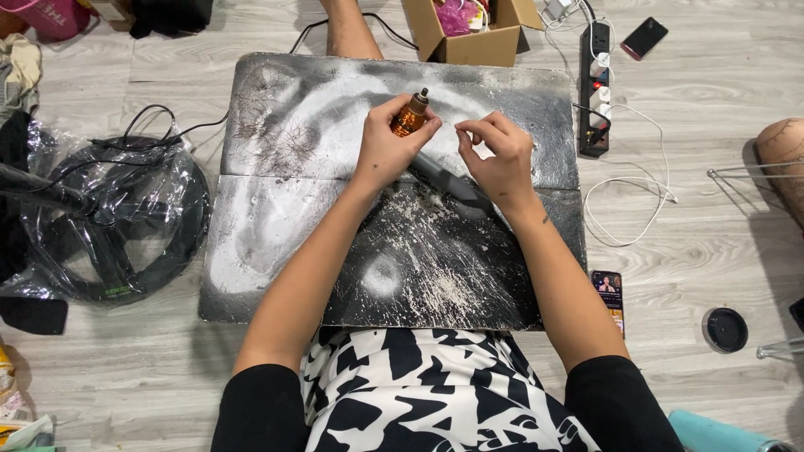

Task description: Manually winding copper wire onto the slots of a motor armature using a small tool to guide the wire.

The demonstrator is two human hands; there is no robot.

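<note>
My left hand [387,146] is shut on a small amber bottle [409,117] with a dark tip pointing up and away. Close beside it on the right, my right hand [501,155] has finger and thumb pinched together on something too thin to make out. Both hands hover over a black board [276,243] smeared with white paint and powder, lying on the floor in front of my knees. A dark flat piece [456,186] lies on the board under my hands, partly hidden.
A cardboard box [469,33] stands beyond the board. A power strip [595,84] with white cables lies at the right, near a phone [643,38]. Another phone [609,295] rests by the board's right edge. A plastic-wrapped black wheel [109,218] is at left, a black lid [725,329] at right.
</note>
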